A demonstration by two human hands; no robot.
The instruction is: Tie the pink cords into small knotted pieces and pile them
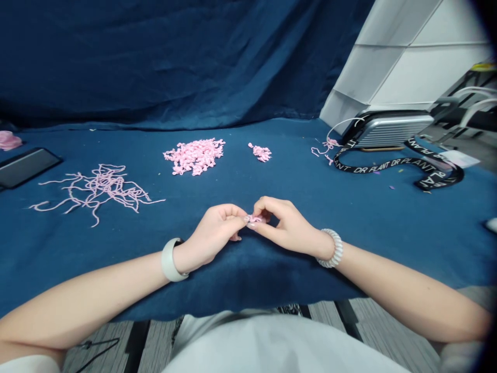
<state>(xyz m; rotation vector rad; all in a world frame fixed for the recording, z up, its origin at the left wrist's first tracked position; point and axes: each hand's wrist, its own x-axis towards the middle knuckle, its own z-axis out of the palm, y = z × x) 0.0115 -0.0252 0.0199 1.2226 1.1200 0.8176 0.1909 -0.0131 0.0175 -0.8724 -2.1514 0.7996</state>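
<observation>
My left hand (216,229) and my right hand (283,224) meet just above the blue cloth (349,217), near its front edge. Both pinch a small piece of pink yarn (254,219) between their fingertips. The left wrist wears a white band, the right a pale coil bracelet. A loose tangle of pink yarn strands (99,189) lies to the left. A large heap of small pink knotted pieces (194,155) sits behind the hands, with a smaller heap (261,152) to its right.
A dark phone or tablet (24,166) lies at the far left beside a pink lump (8,140). At the right stand a silver case (390,129) and a black printed lanyard (404,165), with a few pink strands (324,147) nearby.
</observation>
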